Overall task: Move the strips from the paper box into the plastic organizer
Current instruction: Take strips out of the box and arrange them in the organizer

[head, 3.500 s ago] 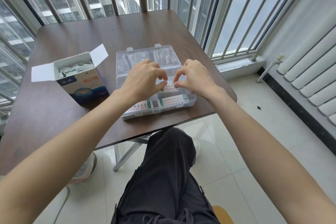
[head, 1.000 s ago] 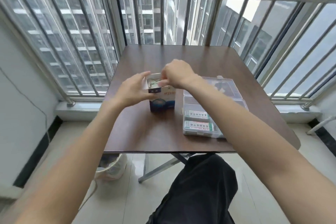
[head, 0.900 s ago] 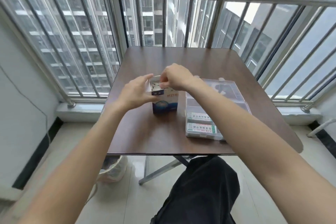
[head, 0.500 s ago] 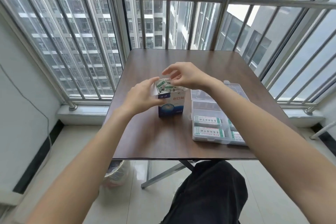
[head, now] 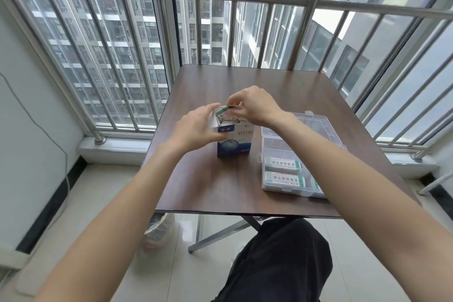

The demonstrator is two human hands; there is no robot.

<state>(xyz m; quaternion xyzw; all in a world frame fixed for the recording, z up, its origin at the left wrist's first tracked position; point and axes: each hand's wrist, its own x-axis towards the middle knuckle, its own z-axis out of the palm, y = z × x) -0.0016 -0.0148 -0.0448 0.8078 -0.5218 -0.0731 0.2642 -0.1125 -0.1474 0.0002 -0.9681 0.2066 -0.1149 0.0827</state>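
Cardboard is the business of both hands right now: the paper box (head: pixel 234 141) stands upright on the brown table (head: pixel 245 86), near its middle, with the left hand (head: pixel 198 130) curled round its left side and open flap to steady it. The right hand (head: pixel 252 105) sits over the open mouth, fingers bent in a pinch on a strip (head: pixel 229 107) whose green-printed edge shows at the fingertips; more strips (head: pixel 220 115) crowd the opening just below. A few seconds ago both hands were over the plastic organizer (head: pixel 289 152), setting something into it, and the box stood untouched well to the left. Since then the view has swung round, the hands have crossed to the box, and half a second back the right fingers were looser above the bundle — now they have closed on it and drawn part of it clear of the rim. That reads as a fresh cycle under way: one delivery done, the next pick in hand. The organizer lies open just right of the box, its clear lid tipped back, with printed strips (head: pixel 284 164) already lying in the near compartments, so the job looks partly done, with plenty left in the box. How many strips the pinch has caught I cannot tell — the fingers hide it.
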